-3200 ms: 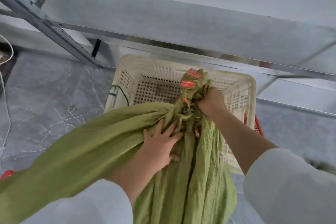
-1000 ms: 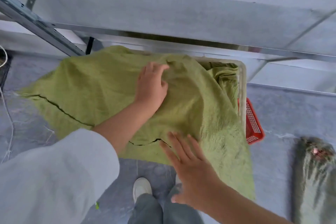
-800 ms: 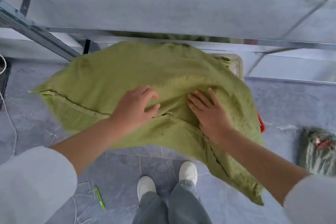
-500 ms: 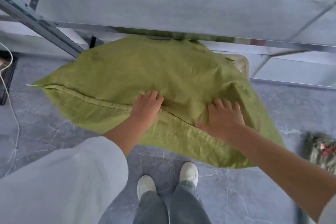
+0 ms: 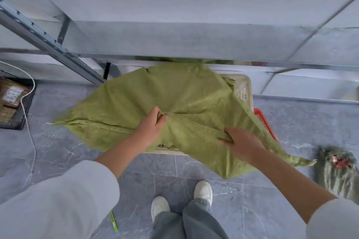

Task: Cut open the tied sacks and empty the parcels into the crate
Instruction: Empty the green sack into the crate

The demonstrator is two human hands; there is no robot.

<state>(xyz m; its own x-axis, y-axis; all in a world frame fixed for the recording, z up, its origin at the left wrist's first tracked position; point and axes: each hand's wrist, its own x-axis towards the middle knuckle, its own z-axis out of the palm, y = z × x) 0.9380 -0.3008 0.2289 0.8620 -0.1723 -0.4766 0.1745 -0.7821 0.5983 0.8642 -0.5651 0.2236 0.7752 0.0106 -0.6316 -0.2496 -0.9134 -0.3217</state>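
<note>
Sack (image 5: 180, 93) lay upended over crate (image 5: 245, 83), left hand (image 5: 150, 125) and right hand (image 5: 241, 142) pinching its seam; second tied sack (image 5: 338, 172) at 4 o'clock awaited cutting.

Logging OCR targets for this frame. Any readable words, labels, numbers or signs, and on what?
None can be read.
Pale label on a package in the black basket, far left: print blurred, unreadable.
Red tags on the tied sack, right: too blurred to tell if they carry text.
Green sack, crate: no print visible.

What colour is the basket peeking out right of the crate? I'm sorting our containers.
Red, seen in the head view: the basket beside the crate.
</note>
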